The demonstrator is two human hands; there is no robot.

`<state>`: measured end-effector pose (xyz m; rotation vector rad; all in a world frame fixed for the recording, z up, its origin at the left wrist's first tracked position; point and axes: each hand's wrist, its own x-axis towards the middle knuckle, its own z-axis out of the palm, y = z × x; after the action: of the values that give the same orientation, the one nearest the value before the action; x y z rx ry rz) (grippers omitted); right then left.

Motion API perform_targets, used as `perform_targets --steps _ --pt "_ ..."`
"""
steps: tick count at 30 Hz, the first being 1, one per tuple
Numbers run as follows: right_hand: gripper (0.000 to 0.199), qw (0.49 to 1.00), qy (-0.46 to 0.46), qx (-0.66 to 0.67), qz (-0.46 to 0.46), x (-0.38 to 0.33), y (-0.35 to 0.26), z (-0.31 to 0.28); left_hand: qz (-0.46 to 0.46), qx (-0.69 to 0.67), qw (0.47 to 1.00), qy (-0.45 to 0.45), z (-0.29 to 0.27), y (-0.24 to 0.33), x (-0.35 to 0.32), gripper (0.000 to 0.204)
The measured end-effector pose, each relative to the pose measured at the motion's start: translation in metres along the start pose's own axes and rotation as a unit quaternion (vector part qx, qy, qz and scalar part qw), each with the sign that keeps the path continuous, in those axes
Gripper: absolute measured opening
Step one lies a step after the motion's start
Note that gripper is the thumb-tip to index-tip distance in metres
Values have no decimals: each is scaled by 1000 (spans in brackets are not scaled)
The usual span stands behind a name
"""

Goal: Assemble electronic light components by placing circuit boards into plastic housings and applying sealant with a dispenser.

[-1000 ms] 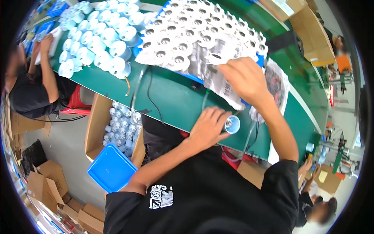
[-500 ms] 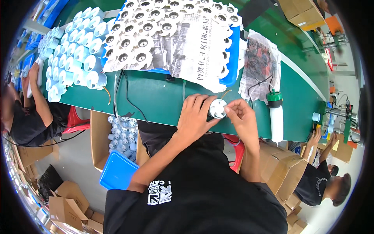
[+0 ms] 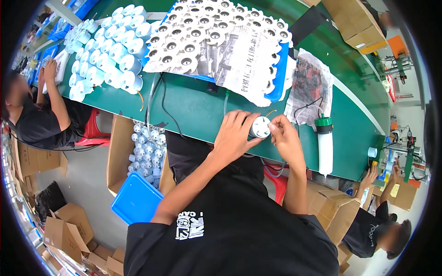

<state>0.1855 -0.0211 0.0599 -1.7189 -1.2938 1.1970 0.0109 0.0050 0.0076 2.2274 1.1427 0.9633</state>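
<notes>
Near the front edge of the green table, my left hand [image 3: 235, 132] is wrapped round a small round cup-shaped housing with a white fan wheel [image 3: 260, 127] facing up in its mouth. A thin orange wire [image 3: 271, 112] sticks out behind it. My right hand [image 3: 285, 136] is at the right rim of the fan wheel, thumb and fingertips drawn together in a pinch; what they hold, if anything, is hidden. To the right lies a white tube with a green cap [image 3: 325, 145], its narrow tip pointing toward me.
Rows of light blue cups [image 3: 106, 60] stand at the left. A blue tray [image 3: 276, 92] carries newspaper [image 3: 246, 60] and many white fan wheels [image 3: 195, 34]. Below the table are a carton of cups [image 3: 117, 152] and a blue lid [image 3: 137, 198]. Co-workers sit on both sides.
The view has shifted, so the table's contents sit differently in the picture. My right fingertips have drawn back slightly from over the fan wheel to its rim. My left hand keeps its hold.
</notes>
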Motion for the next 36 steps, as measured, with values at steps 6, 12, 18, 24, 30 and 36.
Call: perform_targets --steps 6,12,18,24,30,36 --pt "13 999 25 -32 -27 2 9 -2 1 0 1000 -19 1 4 2 63" --pt "15 987 152 -2 -46 -8 -16 5 -13 3 999 -38 4 3 0 64" --pt "15 986 65 -107 -114 -7 -10 -8 -25 0 999 -41 8 4 6 65" --pt "40 947 150 -205 -196 -4 -48 -9 -39 4 998 -42 0 1 11 67" --pt "47 968 196 -123 -93 -7 9 -25 -52 -42 997 -29 1 5 4 68" --pt "48 978 145 -148 -28 -19 53 1 81 -49 991 92 15 -8 -19 55"
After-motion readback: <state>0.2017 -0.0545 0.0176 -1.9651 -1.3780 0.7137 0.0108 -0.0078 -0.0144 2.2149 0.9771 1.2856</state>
